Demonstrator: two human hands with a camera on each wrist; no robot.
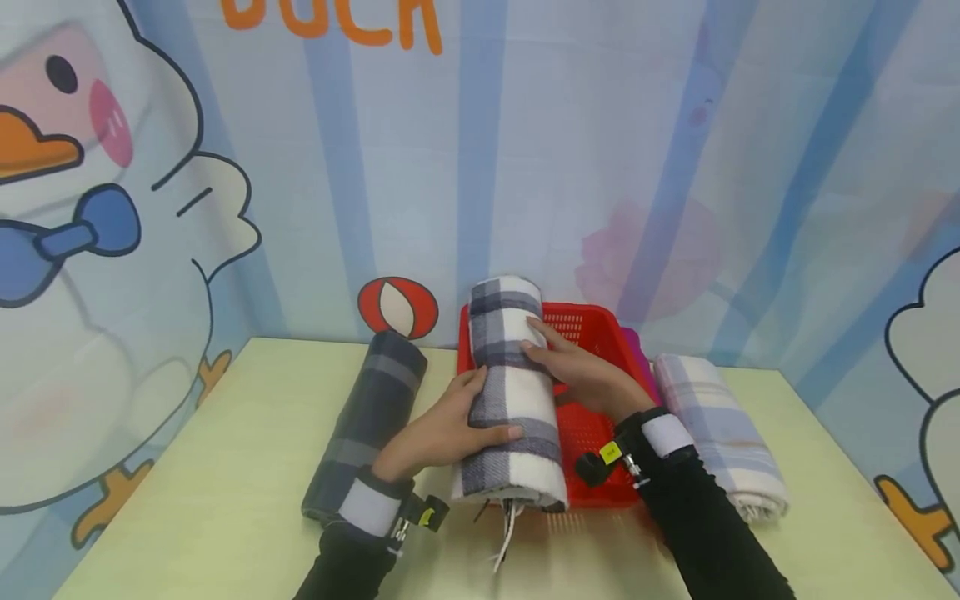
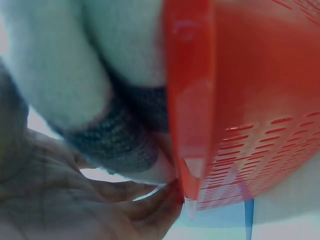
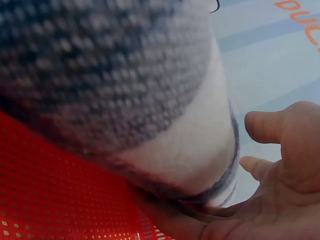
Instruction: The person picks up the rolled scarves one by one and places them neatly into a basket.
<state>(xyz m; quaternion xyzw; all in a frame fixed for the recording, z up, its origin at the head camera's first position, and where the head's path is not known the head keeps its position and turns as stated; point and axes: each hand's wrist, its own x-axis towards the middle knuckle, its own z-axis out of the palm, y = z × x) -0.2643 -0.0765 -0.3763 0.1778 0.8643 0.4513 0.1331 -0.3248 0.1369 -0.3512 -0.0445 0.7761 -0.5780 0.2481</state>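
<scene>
Both hands are on the white-and-grey plaid roll [image 1: 512, 392], which lies at the centre of the frame with its far end propped on the rim of the red basket [image 1: 592, 433] and its near end overhanging the basket's front edge towards the worktop [image 1: 187, 500]. The left hand [image 1: 442, 425] cups the roll's left flank, fingers curled over it and thumb lying along the top; the right hand [image 1: 581, 375] rests over the upper right side, its grip looser, with fingers spread across the fabric. In the left wrist view the fingers [image 2: 145, 200] wrap under the grey band right beside the basket's wall [image 2: 190, 110]; in the right wrist view the roll [image 3: 125, 85] sits directly above the red mesh [image 3: 55, 195]. The step in hand looks like seating this roll in the basket. The next move probably calls for tipping the raised far end down inside the walls while both hands keep the coil from loosening, minding the fringe [image 1: 506, 525] dangling at the near end. A dark plaid roll [image 1: 371, 417] lies left of centre, and a pale plaid roll [image 1: 720, 433] lies to the right.
</scene>
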